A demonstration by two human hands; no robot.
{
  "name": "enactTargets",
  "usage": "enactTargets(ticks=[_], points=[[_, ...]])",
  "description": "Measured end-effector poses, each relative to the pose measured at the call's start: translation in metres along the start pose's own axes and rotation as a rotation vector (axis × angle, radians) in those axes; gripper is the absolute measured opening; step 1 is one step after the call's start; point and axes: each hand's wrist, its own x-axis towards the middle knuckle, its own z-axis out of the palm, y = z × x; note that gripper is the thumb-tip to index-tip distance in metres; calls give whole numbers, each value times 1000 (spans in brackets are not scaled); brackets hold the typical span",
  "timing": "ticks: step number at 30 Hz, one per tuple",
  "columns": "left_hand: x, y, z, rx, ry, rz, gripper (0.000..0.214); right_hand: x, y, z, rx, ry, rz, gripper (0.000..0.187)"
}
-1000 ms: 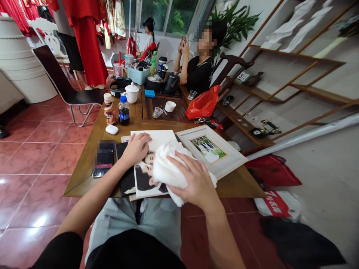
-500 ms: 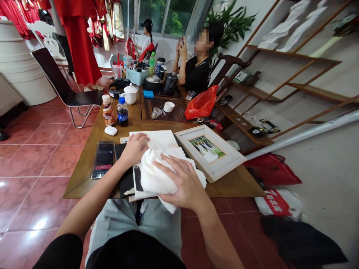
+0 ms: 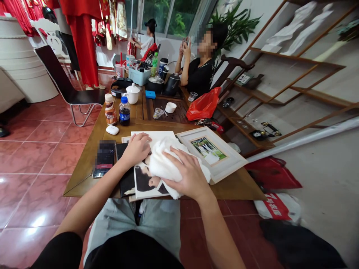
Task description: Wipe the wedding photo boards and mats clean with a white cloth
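The work looks under way rather than finished: the white cloth (image 3: 162,168) lies bunched on the portrait (image 3: 144,181) at the near edge of the tabletop (image 3: 238,188). The right hand (image 3: 186,173) grips it from above, fingers spread and thumb at the near side; the left hand (image 3: 138,147) holds nothing — its fingers rest, unclenched, on the portrait's far left part.

Part of the portrait's near left and its far strip lie bare, but how much has been gone over cannot be told. The frame (image 3: 228,163), to the right, lies beyond either hand — whether it has been handled is not shown.
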Motion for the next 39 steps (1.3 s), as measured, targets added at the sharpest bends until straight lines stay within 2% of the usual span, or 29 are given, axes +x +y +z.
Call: enactTargets(ticks=[4, 12, 14, 20, 25, 30, 35, 39], points=[[0, 0, -1, -4, -5, 5, 29, 8, 0, -3, 35, -54, -37, 72], [0, 0, 0, -5, -5, -8, 29, 32, 33, 6, -9, 0, 181, 67], [0, 0, -1, -1, -5, -4, 29, 36, 31, 8, -14, -3, 168, 68], [1, -3, 1, 2, -9, 29, 29, 39, 20, 5, 53, -80, -12, 73], [0, -4, 1, 4, 11, 35, 27, 45, 36, 6, 39, -88, 68, 71], [0, -3, 2, -1, 28, 41, 26, 69, 49, 12, 21, -76, 168, 71], [1, -6, 3, 10, 44, 61, 26, 100, 50, 19, 32, -113, 126, 72], [1, -7, 3, 2, 50, 44, 26, 110, 51, 22, 44, -133, 96, 71]])
